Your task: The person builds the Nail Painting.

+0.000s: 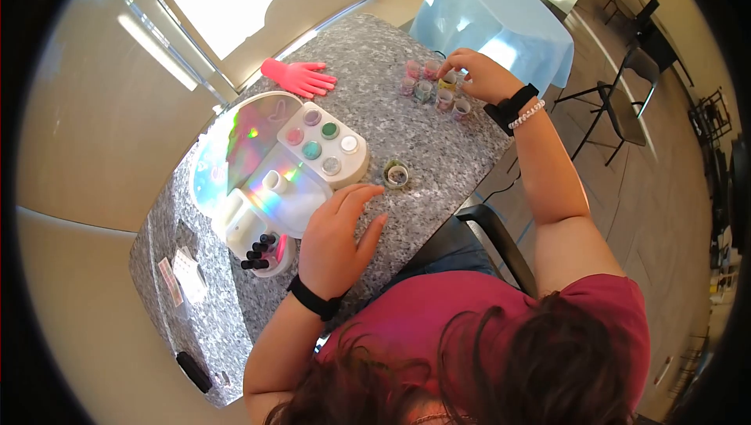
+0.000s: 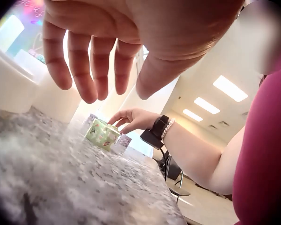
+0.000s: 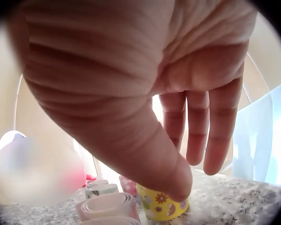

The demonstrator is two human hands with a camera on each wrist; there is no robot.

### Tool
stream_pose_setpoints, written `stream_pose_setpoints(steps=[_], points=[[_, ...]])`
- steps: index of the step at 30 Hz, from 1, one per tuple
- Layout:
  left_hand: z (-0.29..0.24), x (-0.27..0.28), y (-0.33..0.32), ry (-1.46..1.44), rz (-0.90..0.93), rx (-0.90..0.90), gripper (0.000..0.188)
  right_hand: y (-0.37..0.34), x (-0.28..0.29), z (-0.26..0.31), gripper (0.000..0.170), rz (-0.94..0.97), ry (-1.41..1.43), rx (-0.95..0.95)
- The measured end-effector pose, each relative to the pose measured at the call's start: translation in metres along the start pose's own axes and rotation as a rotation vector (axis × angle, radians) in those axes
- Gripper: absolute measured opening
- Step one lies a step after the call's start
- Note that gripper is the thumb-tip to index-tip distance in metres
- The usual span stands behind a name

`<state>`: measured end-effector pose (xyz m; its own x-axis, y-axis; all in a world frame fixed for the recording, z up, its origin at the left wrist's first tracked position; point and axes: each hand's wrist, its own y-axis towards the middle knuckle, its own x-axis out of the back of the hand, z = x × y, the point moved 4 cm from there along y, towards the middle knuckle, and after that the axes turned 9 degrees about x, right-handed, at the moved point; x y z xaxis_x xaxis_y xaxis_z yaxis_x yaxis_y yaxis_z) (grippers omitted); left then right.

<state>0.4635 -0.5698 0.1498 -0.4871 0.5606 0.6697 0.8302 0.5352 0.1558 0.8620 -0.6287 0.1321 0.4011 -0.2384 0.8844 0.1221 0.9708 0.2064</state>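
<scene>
My right hand [image 1: 483, 77] is at the far right of the table, over a group of small patterned rolls [image 1: 423, 92]. Its thumb lies against the side of a yellow flower-patterned roll [image 3: 160, 206] and seems to pinch it; the index finger is hidden in the right wrist view. My left hand [image 1: 335, 237] hovers above the table's near side with fingers loosely extended and nothing in them. Just beyond its fingertips stands a single green patterned roll [image 1: 397, 177], which also shows in the left wrist view below the hand.
An unfolded white nail kit [image 1: 293, 190] with round pots of colour lies left of the middle, several black-capped bottles [image 1: 258, 253] at its near end. Behind it is a pink practice hand [image 1: 301, 77]. White sheets [image 1: 189, 276] lie at left. A blue-covered table [image 1: 497, 18] stands beyond.
</scene>
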Motion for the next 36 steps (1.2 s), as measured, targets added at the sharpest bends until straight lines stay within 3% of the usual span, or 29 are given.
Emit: stream_pose_setpoints(steps=[5, 8, 10, 11, 13, 16, 23, 28, 36], points=[[-0.003, -0.011, 0.022, 0.183, -0.064, -0.034, 0.043, 0.007, -0.004, 0.003, 0.031, 0.095, 0.012, -0.026], [-0.005, -0.021, 0.030, 0.265, -0.070, -0.081, 0.044, 0.001, 0.007, 0.014, 0.028, 0.070, -0.133, -0.031], [0.000, -0.025, 0.033, 0.273, -0.034, -0.062, 0.044, -0.009, 0.018, 0.034, 0.030, -0.125, -0.090, -0.050], [0.003, -0.027, 0.033, 0.278, -0.013, -0.068, 0.044, -0.015, 0.018, 0.053, 0.030, -0.108, -0.074, -0.053], [0.009, -0.030, 0.032, 0.278, 0.020, -0.056, 0.045, -0.023, 0.020, 0.102, 0.029, -0.217, 0.171, 0.003], [0.013, -0.032, 0.030, 0.277, 0.027, -0.063, 0.042, -0.037, -0.004, 0.147, 0.028, -0.050, 0.441, 0.092], [0.018, -0.033, 0.028, 0.259, 0.028, -0.069, 0.034, -0.047, -0.056, 0.176, 0.031, -0.029, 0.613, 0.078], [0.018, -0.030, 0.027, 0.230, 0.052, -0.038, 0.031, -0.051, -0.061, 0.171, 0.028, -0.015, 0.588, 0.044], [0.021, -0.030, 0.027, 0.236, 0.045, -0.047, 0.025, -0.051, -0.057, 0.188, 0.020, -0.027, 0.350, 0.236]])
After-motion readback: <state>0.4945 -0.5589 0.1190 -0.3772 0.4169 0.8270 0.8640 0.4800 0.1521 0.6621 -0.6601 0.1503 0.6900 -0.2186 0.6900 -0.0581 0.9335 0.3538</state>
